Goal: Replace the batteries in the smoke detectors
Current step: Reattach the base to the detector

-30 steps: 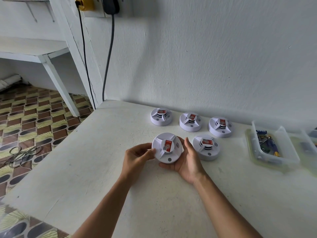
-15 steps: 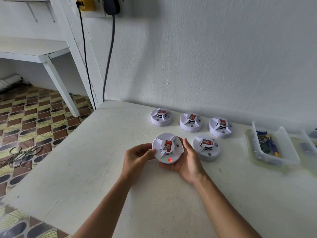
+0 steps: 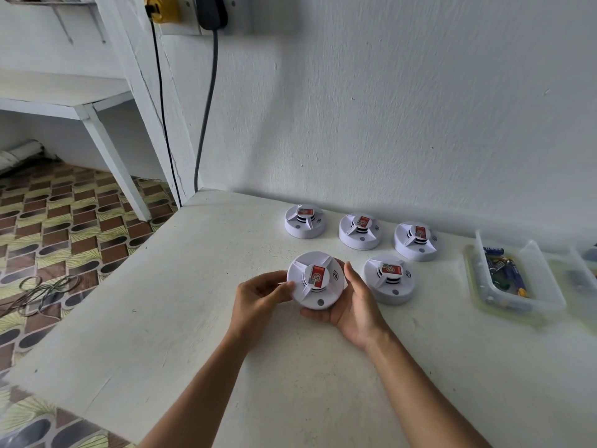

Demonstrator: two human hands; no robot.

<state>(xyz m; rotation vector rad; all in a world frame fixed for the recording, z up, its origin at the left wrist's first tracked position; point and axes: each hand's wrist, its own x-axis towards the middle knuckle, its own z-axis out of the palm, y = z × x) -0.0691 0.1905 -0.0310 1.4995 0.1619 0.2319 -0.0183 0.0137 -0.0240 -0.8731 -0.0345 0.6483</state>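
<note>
A round white smoke detector point(image 3: 315, 279) with a red label on its middle is held face up just above the white table point(image 3: 193, 318). My left hand point(image 3: 258, 297) grips its left rim with curled fingers. My right hand point(image 3: 350, 302) cups its right side and underside. Its small indicator near the front rim is dark. A second detector point(image 3: 389, 279) lies just right of my right hand. Three more detectors point(image 3: 304, 220) point(image 3: 361, 230) point(image 3: 416, 240) stand in a row by the wall.
A clear plastic tray point(image 3: 546, 282) with several batteries point(image 3: 508, 273) sits at the right, another tray point(image 3: 584, 266) partly cut off beyond it. Two cables point(image 3: 206, 101) hang from a wall socket behind the table's left corner. The table's left edge drops to a tiled floor point(image 3: 64, 221).
The red indicator light on the held detector, lit half a second ago, is now dark. The hands and the detector have hardly moved.
</note>
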